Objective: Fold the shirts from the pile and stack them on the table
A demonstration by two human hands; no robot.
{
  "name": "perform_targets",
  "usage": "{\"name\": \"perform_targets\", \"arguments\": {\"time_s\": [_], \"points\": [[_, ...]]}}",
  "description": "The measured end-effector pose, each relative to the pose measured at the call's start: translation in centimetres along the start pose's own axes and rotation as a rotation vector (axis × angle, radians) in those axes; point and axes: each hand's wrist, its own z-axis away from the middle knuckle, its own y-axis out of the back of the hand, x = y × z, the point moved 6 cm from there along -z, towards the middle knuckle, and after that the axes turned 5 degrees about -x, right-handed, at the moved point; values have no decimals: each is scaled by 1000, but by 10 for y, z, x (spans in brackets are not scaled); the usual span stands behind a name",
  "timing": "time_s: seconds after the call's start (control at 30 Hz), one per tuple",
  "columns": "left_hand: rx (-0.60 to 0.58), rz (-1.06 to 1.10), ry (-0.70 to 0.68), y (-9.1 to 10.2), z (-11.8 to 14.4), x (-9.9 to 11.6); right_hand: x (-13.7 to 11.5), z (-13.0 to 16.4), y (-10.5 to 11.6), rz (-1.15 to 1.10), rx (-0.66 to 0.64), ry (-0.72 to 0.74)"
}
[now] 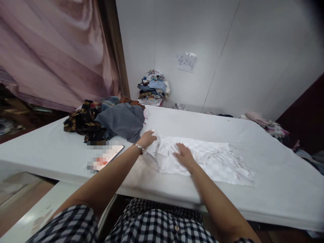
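Note:
A white garment lies spread flat on the white table, in front of me. My left hand, with a bracelet on the wrist, grips the garment's left end and lifts a fold of it off the table. My right hand rests flat with spread fingers on the cloth just to the right of that fold, pressing it down.
A heap of dark, patterned and grey clothes lies at the table's back left. A phone sits near the front edge, left of my left arm. A stack of folded clothes stands by the wall. More garments lie at the far right.

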Motion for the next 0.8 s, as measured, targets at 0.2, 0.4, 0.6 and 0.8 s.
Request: {"name": "perform_targets", "arguments": {"time_s": [0.2,0.4,0.6,0.8], "points": [[-227,8,-173,-77,10,95,32,2,39,-1006,285,-183],[-270,57,-329,-90,12,109,40,7,48,-914,197,-300],[-130,-162,-84,-64,-4,30,42,7,41,-845,175,-316],[-236,-138,1,-89,3,12,25,12,61,-496,314,-196]]}}
